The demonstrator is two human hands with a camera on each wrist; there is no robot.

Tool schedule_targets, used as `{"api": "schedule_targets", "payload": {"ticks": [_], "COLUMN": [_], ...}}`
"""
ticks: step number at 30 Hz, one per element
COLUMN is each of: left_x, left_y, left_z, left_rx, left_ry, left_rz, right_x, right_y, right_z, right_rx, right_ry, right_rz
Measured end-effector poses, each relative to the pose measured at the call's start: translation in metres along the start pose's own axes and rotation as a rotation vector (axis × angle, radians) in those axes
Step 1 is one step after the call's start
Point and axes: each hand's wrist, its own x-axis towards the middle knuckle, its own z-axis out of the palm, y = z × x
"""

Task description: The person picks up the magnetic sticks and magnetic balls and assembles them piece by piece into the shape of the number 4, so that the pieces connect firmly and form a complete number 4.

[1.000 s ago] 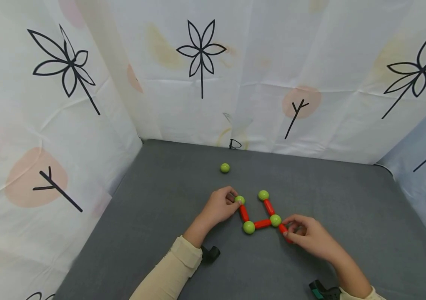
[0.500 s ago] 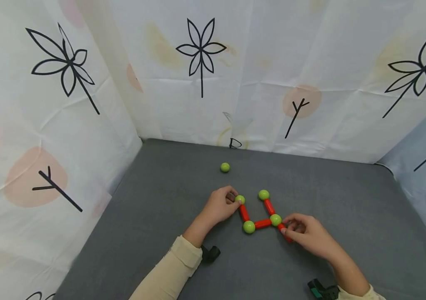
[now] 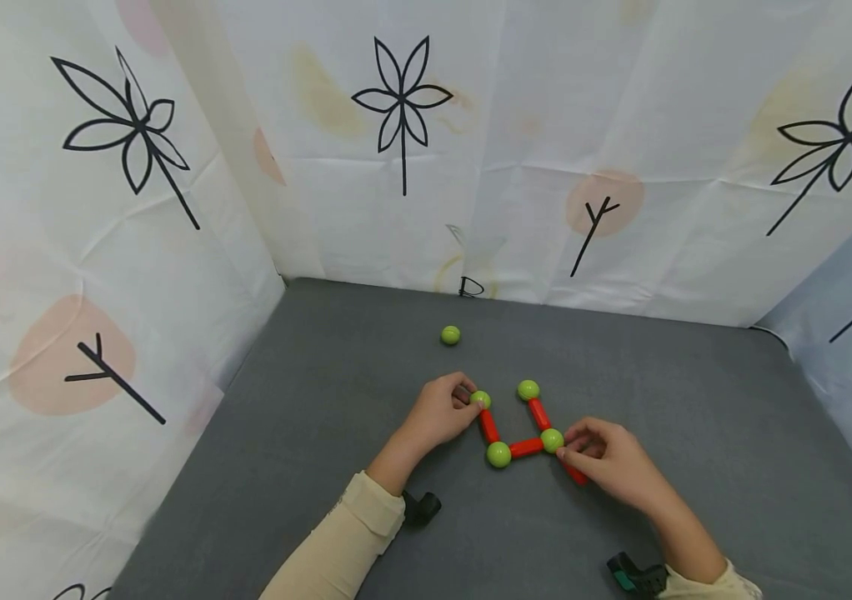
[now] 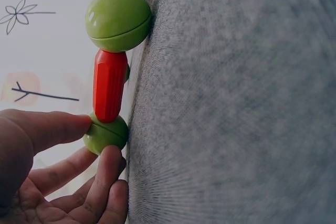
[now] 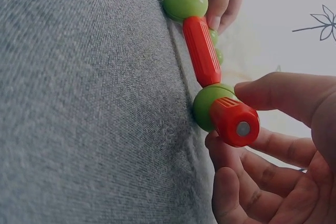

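Note:
Green balls and red ribbed rods form a joined shape on the grey surface. My left hand (image 3: 437,412) pinches the green end ball (image 4: 106,136) at its far left, thumb on one side and fingers on the other. A red rod (image 3: 489,426) runs from it to the corner ball (image 3: 498,455). My right hand (image 3: 609,462) pinches the right corner ball (image 5: 206,109) between thumb and fingers. From that ball a red rod (image 5: 234,121) points toward me, a round metal disc in its bare end. Another rod (image 3: 539,413) runs away to a green ball (image 3: 528,390).
A loose green ball (image 3: 450,335) lies farther back on the grey cloth (image 3: 351,358). White patterned curtains (image 3: 508,125) stand behind and at both sides. Black straps with devices (image 3: 636,575) sit at the wrists.
My right hand has shifted from the near red rod up to the right corner ball. My left hand keeps its pinch, and the joined shape stays nearly in place.

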Motion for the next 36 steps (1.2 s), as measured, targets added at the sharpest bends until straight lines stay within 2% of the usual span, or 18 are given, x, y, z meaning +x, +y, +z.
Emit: {"api": "schedule_targets", "payload": {"ticks": [13,36], "left_x": [-0.002,-0.003], "left_y": [0.001,0.001], "left_z": [-0.005,-0.016], "left_rx": [0.005,0.023], "left_ry": [-0.01,-0.031], "left_rz": [-0.004,0.031], "right_x": [0.007,0.028], "right_y": [-0.003,0.001], "right_z": [0.002,-0.008], "right_rx": [-0.008,-0.054], "right_ry": [-0.009,-0.023], "right_rz": [-0.035,-0.137]}}
